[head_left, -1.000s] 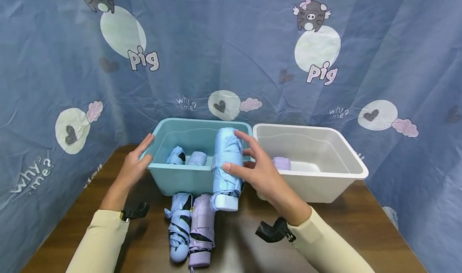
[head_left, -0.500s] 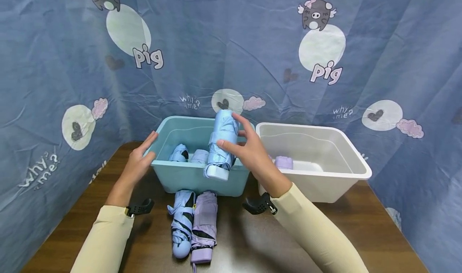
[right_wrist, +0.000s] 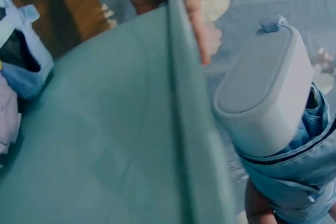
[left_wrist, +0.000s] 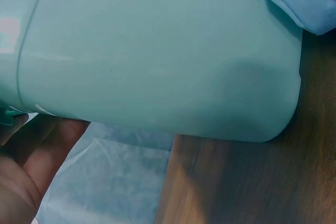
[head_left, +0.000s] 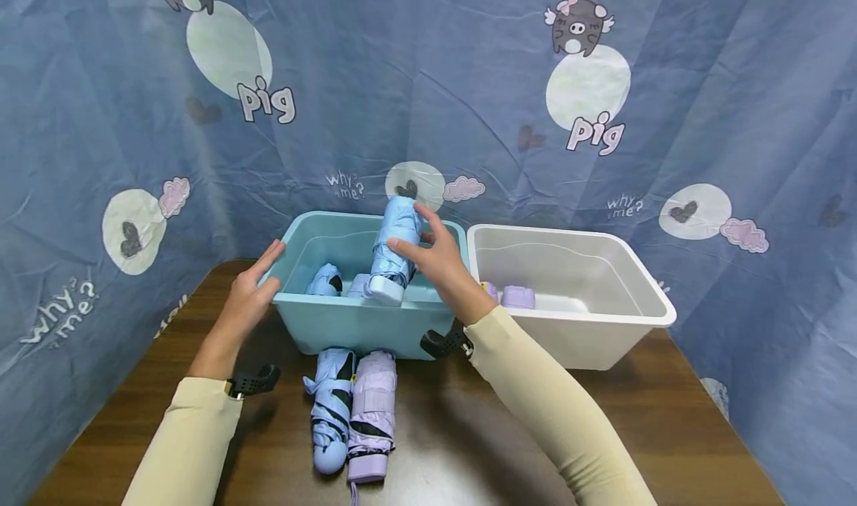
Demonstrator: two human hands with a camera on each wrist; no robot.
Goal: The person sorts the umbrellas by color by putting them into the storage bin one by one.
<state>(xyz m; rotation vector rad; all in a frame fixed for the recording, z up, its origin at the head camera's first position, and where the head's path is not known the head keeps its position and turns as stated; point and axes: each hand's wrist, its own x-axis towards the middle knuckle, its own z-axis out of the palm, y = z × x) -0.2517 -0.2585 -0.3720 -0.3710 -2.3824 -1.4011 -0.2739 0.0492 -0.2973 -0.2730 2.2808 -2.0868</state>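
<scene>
My right hand (head_left: 438, 257) grips a light blue folded umbrella (head_left: 399, 223) around its middle, over the teal bin (head_left: 361, 327). It is tilted, its pale flat-ended handle (right_wrist: 257, 77) facing me and overlapping the bin's front rim in the head view. My left hand (head_left: 248, 294) rests at the bin's left rim with straight fingers. Inside the bin lie a blue umbrella (head_left: 325, 279) and a paler bluish one (head_left: 358, 285), both partly hidden by the front wall. In front of the bin, a blue umbrella (head_left: 331, 409) and a lilac umbrella (head_left: 372, 417) lie side by side.
A white bin (head_left: 569, 335) stands right beside the teal one, with a lilac umbrella (head_left: 518, 298) and another purple piece showing inside. Both bins stand on a brown wooden table (head_left: 636, 431). A blue printed curtain (head_left: 428, 104) hangs close behind them.
My right hand has carried the light blue umbrella up, left and back from in front of the teal bin to over its opening. My left hand has stayed at the rim.
</scene>
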